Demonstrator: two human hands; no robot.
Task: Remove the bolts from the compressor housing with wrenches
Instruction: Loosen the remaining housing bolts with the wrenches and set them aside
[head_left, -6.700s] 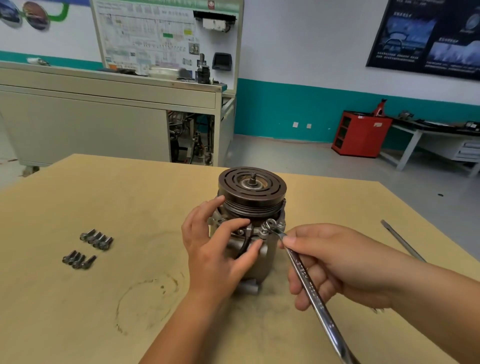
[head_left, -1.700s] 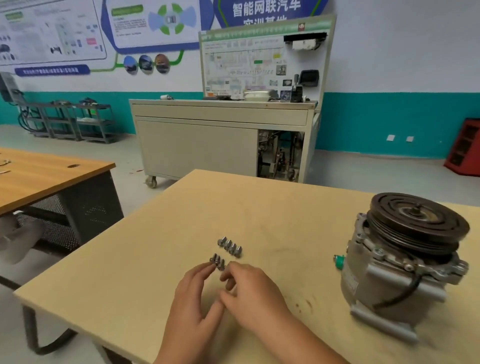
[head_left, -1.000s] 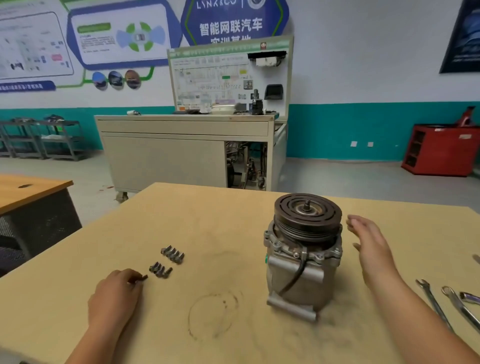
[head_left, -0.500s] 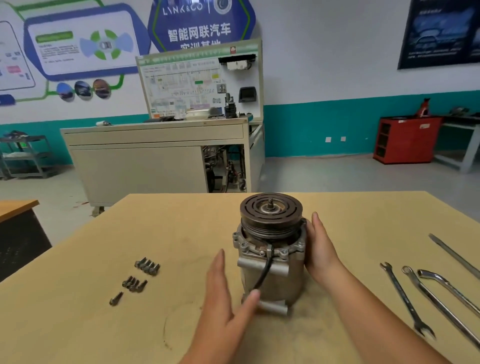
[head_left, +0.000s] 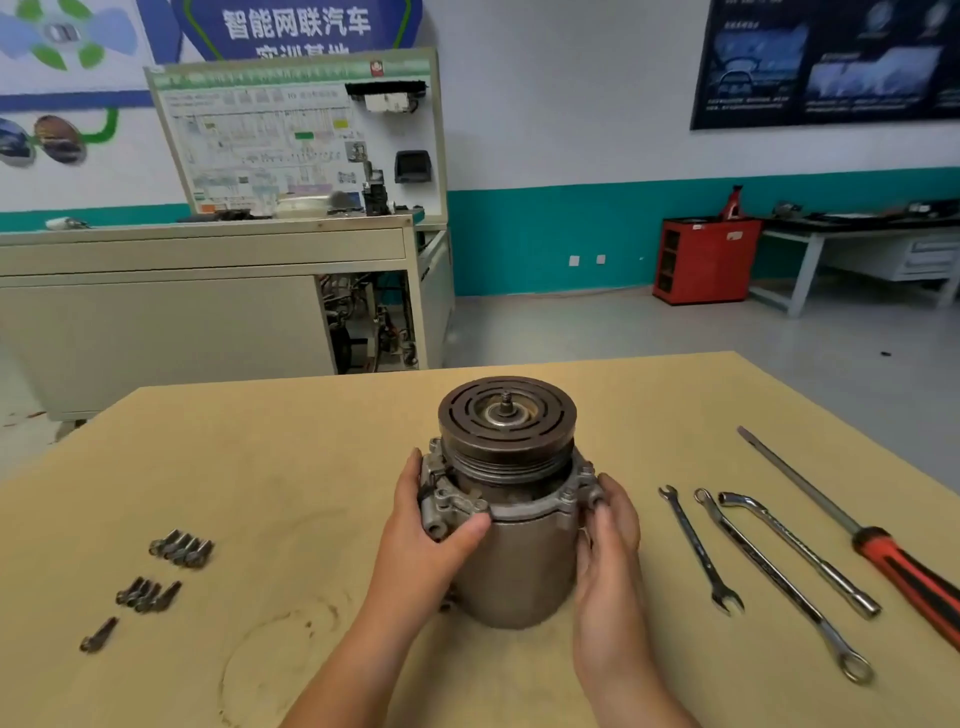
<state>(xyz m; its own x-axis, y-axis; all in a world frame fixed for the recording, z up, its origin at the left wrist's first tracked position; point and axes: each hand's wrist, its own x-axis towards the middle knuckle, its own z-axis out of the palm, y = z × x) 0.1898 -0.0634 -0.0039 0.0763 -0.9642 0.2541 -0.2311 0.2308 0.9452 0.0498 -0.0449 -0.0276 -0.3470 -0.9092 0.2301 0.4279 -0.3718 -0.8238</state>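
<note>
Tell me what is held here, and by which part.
The compressor. The left hand grips its flange on the left, thumb across the front; the right hand clasps flange and body on the right. The wrenches lie untouched.

both hands now on the compressor

you've put down the long wrench (head_left: 779, 584); it lies toward the worktop's (head_left: 311, 467) right edge, no longer on a bolt head. one more bolt (head_left: 98, 635) sits alone near the left edge. you've turned the compressor (head_left: 511, 561), so its black cable no longer faces you. your left hand (head_left: 426, 540) and right hand (head_left: 608, 545) now grip its flange from either side.
</note>
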